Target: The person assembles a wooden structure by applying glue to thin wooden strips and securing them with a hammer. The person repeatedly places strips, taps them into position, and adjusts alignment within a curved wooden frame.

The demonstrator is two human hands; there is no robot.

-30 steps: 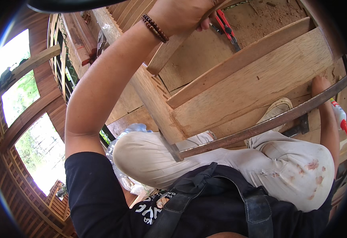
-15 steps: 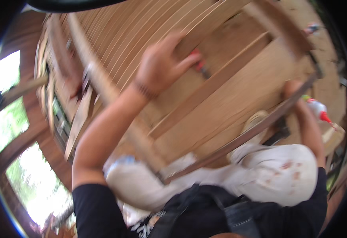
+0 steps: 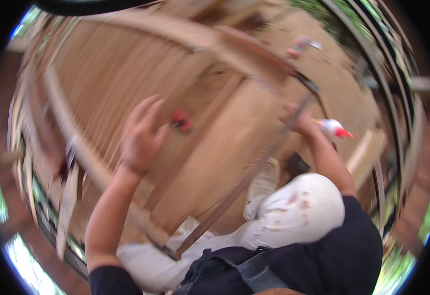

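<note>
A wooden louvered frame (image 3: pixel 52 88) with many slats (image 3: pixel 121 83) lies tilted across in front of me, its near corner at my lap. My left hand (image 3: pixel 143 132) hovers over the frame's left part, fingers apart and holding nothing. Just right of it, a small red object with a dark end (image 3: pixel 180 120) lies inside the frame; blur hides its kind. My right hand (image 3: pixel 298 120) is at the narrow dark side strip (image 3: pixel 244 182), which crosses it. Its fingers are smeared and partly hidden, so their grip does not show. A white bottle with a red nozzle (image 3: pixel 333 128) lies beside my right wrist.
A wooden crosspiece (image 3: pixel 192 142) runs through the frame. A small red and silver object (image 3: pixel 303 46) lies on the brown ground at the far right. A pale wood block (image 3: pixel 367 155) is right of my right forearm. My knee (image 3: pixel 303 206) is near the side strip.
My view has swung, shifting the scene leftward and down on the right. My left hand has drawn back from beside the red object, fingers more spread. My right hand stays at the side strip.
</note>
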